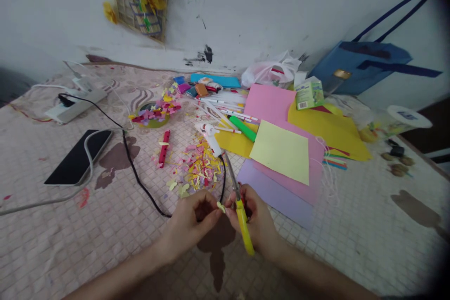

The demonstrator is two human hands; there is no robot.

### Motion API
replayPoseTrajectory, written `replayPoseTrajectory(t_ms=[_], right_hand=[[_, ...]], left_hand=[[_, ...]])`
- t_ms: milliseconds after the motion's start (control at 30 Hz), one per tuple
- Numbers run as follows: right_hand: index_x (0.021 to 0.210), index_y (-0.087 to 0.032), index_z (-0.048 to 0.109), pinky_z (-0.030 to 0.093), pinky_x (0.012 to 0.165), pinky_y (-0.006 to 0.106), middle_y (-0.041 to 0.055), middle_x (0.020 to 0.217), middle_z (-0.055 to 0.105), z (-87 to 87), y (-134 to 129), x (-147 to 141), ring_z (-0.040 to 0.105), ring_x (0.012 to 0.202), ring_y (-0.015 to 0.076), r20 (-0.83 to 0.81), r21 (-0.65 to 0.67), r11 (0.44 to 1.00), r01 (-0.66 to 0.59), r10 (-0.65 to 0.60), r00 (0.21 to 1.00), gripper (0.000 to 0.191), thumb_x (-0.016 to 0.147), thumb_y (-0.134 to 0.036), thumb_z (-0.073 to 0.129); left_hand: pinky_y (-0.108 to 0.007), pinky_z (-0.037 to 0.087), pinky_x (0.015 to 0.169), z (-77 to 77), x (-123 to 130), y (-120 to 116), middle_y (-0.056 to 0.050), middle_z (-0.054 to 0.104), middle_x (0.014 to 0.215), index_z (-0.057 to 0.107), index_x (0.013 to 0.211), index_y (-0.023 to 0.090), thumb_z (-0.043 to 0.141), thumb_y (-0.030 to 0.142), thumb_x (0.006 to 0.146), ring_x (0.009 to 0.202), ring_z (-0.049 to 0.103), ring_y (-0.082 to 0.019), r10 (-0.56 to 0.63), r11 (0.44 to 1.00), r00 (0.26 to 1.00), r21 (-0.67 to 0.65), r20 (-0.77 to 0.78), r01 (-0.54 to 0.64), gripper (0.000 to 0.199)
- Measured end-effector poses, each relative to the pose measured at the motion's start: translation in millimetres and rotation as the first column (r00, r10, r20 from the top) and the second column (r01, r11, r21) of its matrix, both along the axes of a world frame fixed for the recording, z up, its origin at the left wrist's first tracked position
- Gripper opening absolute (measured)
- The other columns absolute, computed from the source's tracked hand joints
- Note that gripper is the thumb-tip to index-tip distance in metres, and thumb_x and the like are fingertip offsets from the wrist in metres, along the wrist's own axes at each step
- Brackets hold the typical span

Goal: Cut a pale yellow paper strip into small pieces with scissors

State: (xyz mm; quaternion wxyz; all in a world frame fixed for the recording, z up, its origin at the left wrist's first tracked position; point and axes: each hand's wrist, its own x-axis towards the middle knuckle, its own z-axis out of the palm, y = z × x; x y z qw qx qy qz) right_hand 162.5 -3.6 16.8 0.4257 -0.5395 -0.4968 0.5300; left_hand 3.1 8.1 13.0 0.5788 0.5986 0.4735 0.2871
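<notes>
My left hand (195, 218) pinches a small pale yellow paper piece (221, 206) between thumb and fingertips near the table's front. The fingertips of my right hand (255, 220) meet the same piece from the other side. Yellow-handled scissors (243, 225) are held in my right hand, their blades pointing up and away. Beyond my hands lies a heap of pink and yellow paper scraps (206, 166), with pale green paper cutouts (183, 190) at its near edge. A white glue gun (211, 139) rests behind the heap, its black cord running down behind my fingers.
Coloured sheets (281, 150) lie to the right, before a blue bag (362, 63) and a plastic cup (401, 124). A phone (79, 157), cables and a power strip (75, 105) are at left. Paper pieces cover a tape roll (154, 122) near a red strip (164, 148).
</notes>
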Motion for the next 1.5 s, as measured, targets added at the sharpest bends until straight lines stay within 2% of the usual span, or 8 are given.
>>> replayPoseTrajectory(t_ms=[200,433,733,900,1033,1167,1333,1500], right_hand=[[0.075,-0.020,0.046,0.043,0.057,0.022,-0.0025,0.070,0.053,-1.3,1.4,1.9,0.050,0.061,0.0117,-0.006,-0.007,1.000,-0.002,0.002,1.000,0.021,0.066,-0.021,0.065],[0.077,-0.020,0.046,0.043,0.054,0.021,-0.0035,0.068,0.053,-3.2,-1.4,0.2,0.050,0.058,0.0109,0.012,0.012,1.000,-0.005,0.005,1.000,0.024,0.064,-0.019,0.066],[0.077,-0.021,0.044,0.044,0.055,0.022,-0.0028,0.068,0.054,-7.7,2.6,3.4,0.052,0.059,0.0118,-0.003,0.026,1.000,-0.016,0.016,1.000,0.020,0.068,-0.022,0.062],[0.076,-0.020,0.045,0.045,0.057,0.023,-0.0014,0.070,0.056,-2.7,3.6,3.4,0.053,0.062,0.0127,0.007,0.023,0.999,-0.042,0.042,0.999,0.020,0.068,-0.024,0.063],[0.076,-0.021,0.045,0.046,0.058,0.024,-0.0011,0.071,0.057,-1.2,2.1,2.9,0.054,0.062,0.0134,0.002,0.006,0.997,-0.082,0.081,0.997,0.023,0.067,-0.026,0.065],[0.077,-0.021,0.045,0.045,0.056,0.023,-0.0035,0.066,0.051,-5.0,0.1,2.4,0.050,0.057,0.0119,0.109,0.006,0.997,-0.078,0.077,0.991,0.026,0.064,-0.023,0.067],[0.076,-0.021,0.043,0.044,0.055,0.022,-0.0036,0.067,0.050,-7.8,0.9,1.3,0.049,0.058,0.0114,0.075,0.004,0.999,-0.041,0.041,0.996,0.023,0.066,-0.022,0.063],[0.076,-0.020,0.042,0.046,0.057,0.024,-0.0019,0.069,0.053,-4.0,3.4,2.2,0.053,0.060,0.0123,0.030,0.025,0.999,-0.043,0.042,0.999,0.020,0.069,-0.024,0.060]], left_hand=[[-0.024,0.043,0.061,1.4,0.0,2.8,-0.004,0.059,0.075,0.056,0.080,0.014,0.057,0.029,0.078,0.068,0.054,-0.014,0.004,0.998,0.993,-0.055,0.122,0.003,0.016],[-0.022,0.040,0.055,-0.8,3.9,2.7,-0.002,0.057,0.069,0.054,0.075,0.014,0.061,0.035,0.077,0.062,0.051,-0.011,0.015,0.996,0.989,-0.089,0.144,-0.002,0.022],[-0.023,0.045,0.060,-3.9,2.2,7.6,0.000,0.059,0.070,0.053,0.081,0.013,0.067,0.025,0.073,0.060,0.055,-0.009,0.028,0.949,0.913,-0.298,0.406,0.103,0.020],[-0.023,0.045,0.060,-4.6,0.7,8.1,-0.001,0.058,0.076,0.054,0.083,0.013,0.067,0.022,0.072,0.063,0.054,-0.009,0.020,0.956,0.921,-0.279,0.389,0.097,0.019],[-0.025,0.045,0.066,-4.2,-0.1,6.5,-0.004,0.059,0.081,0.055,0.084,0.013,0.063,0.020,0.075,0.072,0.055,-0.012,-0.002,0.986,0.951,-0.158,0.309,0.053,0.014],[-0.025,0.044,0.064,-4.2,1.2,2.9,-0.004,0.058,0.079,0.054,0.087,0.014,0.059,0.020,0.077,0.071,0.055,-0.013,-0.006,0.998,0.975,-0.067,0.221,0.021,0.012],[-0.025,0.044,0.065,-6.6,2.2,1.6,-0.003,0.059,0.081,0.054,0.088,0.015,0.064,0.022,0.075,0.073,0.057,-0.013,0.011,0.996,0.966,-0.084,0.259,0.011,0.018],[-0.021,0.041,0.057,-11.3,1.9,1.4,-0.002,0.060,0.072,0.055,0.077,0.014,0.067,0.029,0.072,0.063,0.054,-0.010,0.002,0.973,0.943,-0.219,0.332,0.075,0.020]])
